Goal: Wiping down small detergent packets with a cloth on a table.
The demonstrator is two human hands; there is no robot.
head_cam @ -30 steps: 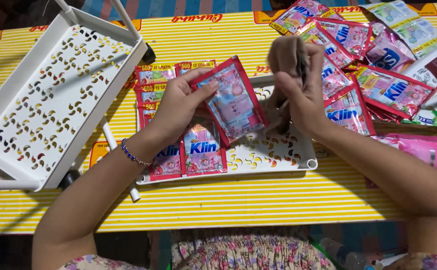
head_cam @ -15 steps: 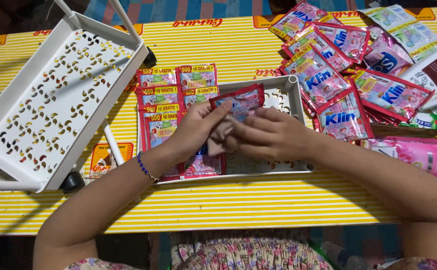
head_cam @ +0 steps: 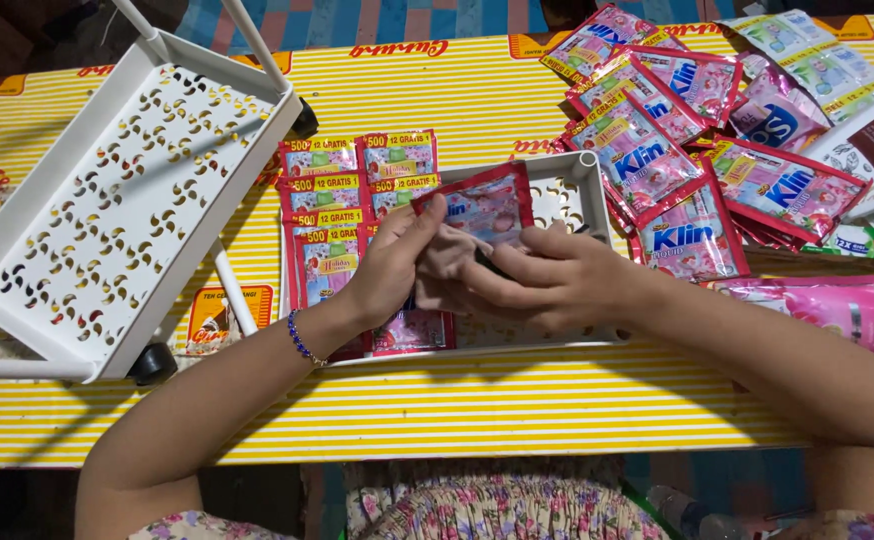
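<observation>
My left hand (head_cam: 394, 268) and my right hand (head_cam: 537, 280) both grip one pink and red sachet (head_cam: 487, 208), held low over a small white perforated tray (head_cam: 585, 178). Thumb and fingers of both hands pinch its lower edge, and my right hand covers part of it. Rows of similar sachets (head_cam: 357, 195) lie in the tray's left half, just left of my left hand. A blue bead bracelet (head_cam: 300, 338) circles my left wrist.
A larger white perforated shelf tray (head_cam: 107, 210) with legs and a black wheel lies tipped at the left. A heap of loose pink sachets (head_cam: 677, 150) and other packets fills the right of the yellow striped table (head_cam: 437, 410). A pink pouch (head_cam: 837, 305) lies beside my right forearm.
Both hands have come down from chest height with the sachet to just above the small tray. My right hand moved from the sachet's right edge to lie over its lower part.
</observation>
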